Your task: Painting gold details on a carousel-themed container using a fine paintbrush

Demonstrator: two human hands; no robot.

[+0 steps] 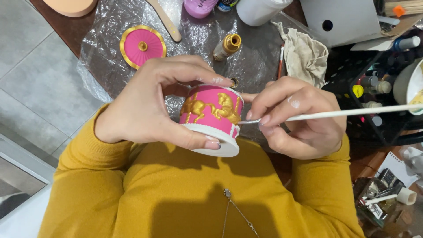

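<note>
Pinching a thin white brush (352, 112) near its metal ferrule, the right hand (299, 117) has thumb and first fingers closed on the handle, so the tip meets the side of the box (213, 119) at its right edge, beside a gold horse (225, 108). Such a close grip seems meant for fine control of the tip. The long handle runs away to the right from the box.

The left hand (150, 103) clasps the box, thumb under the white base and fingertips over the top rim, tipping it on its side so the pink wall with its gold horses faces the brush. It is held in the air over the person's yellow sweater (176, 194), not resting on the table.

Beyond the box, a gold paint bottle (228, 46) stands open on crinkled plastic sheet (110, 26). Up and left of the box lies a pink lid (143, 45) with gold trim. A second brush (280, 61) and a crumpled rag (304, 55) lie up and right of the box. Further right is a black rack (374, 88) of small bottles, which the long handle passes over. A wooden stick (165, 20) lies beyond the lid. Nothing stands between brush tip and box.
</note>
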